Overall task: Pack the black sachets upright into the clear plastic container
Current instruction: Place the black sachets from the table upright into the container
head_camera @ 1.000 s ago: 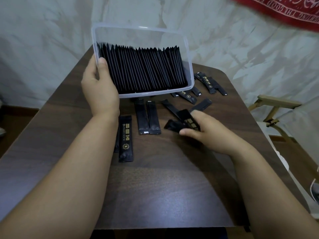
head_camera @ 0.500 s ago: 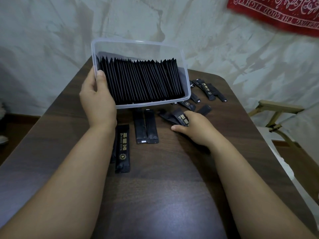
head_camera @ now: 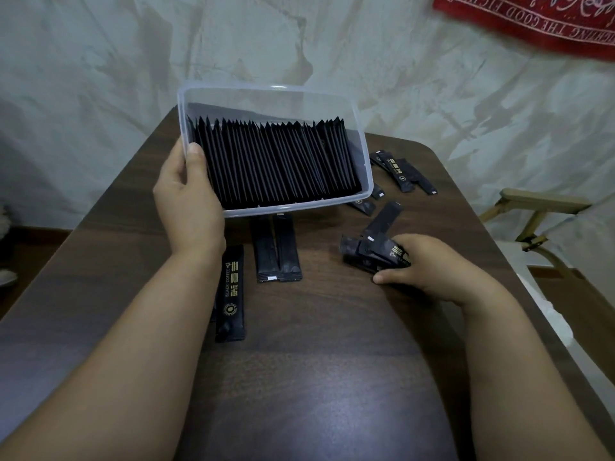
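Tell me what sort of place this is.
Probably a room at home: a dark wooden table set before a wrinkled pale sheet, a red printed cloth hanging above, and a wooden chair beside it.

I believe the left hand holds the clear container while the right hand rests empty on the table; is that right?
Not quite: the head view shows the right hand gripping a bundle of black sachets on the table, not empty. The left hand does hold the clear container.
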Available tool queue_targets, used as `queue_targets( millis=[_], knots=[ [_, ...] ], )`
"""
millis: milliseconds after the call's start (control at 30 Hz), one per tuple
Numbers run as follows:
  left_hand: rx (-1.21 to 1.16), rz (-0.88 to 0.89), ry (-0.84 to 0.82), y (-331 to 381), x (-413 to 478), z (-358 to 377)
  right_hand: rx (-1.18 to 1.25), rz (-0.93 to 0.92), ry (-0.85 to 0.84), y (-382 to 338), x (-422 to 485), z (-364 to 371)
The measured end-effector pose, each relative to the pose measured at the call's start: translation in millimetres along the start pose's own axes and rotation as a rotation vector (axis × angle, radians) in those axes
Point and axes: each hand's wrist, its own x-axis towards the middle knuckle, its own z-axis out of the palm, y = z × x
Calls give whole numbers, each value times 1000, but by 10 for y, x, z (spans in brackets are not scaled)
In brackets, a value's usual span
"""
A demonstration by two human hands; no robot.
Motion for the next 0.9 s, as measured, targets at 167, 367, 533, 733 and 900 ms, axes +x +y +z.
queue_targets(
  millis=[167,367,533,733,900],
  knots=[
    [-6,30,-60,-39,-61,34,40,-72,-42,-25,-35,-14],
    [26,10,-113,-97,-107,46,263,-279,35,-346,-211,-332],
    [15,22,-138,-102,-187,87,284,-406,219,-809,85,-610],
    [-21,4,-155,-58,-201,90,69,-409,130,-976,482,-473],
    [-45,-2,-150,-39,-207,100,155,-407,134,-924,506,-364]
  ],
)
